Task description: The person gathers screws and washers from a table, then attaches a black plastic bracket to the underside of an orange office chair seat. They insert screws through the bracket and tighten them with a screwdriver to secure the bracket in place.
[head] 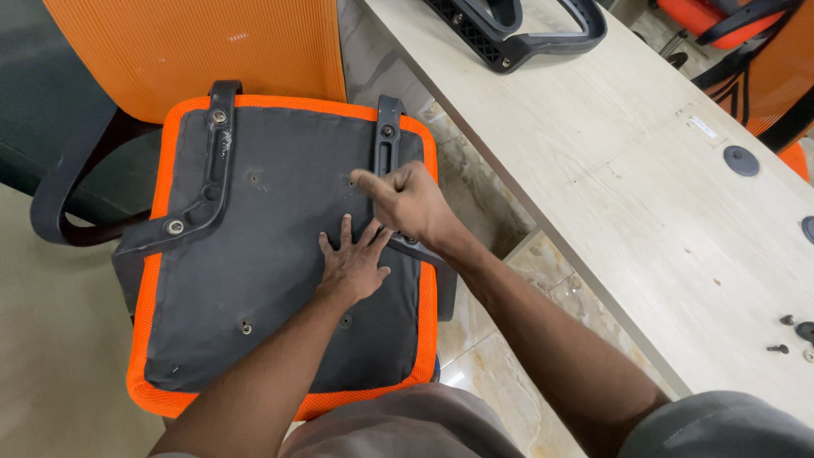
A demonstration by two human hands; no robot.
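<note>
2 hands [352, 263] [407, 199] on seat underside [254, 271].

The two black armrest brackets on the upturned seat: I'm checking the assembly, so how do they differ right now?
The left bracket lies uncovered, screws showing at both ends. The right bracket is partly hidden under the right hand, with the left hand flat beside it. Both are black plastic on the grey seat underside.

A pale desk [644, 170] runs to the right of the grip. Loose screws [778, 349] lie on its near edge, and a black armrest [517, 30] rests at its far end.
</note>
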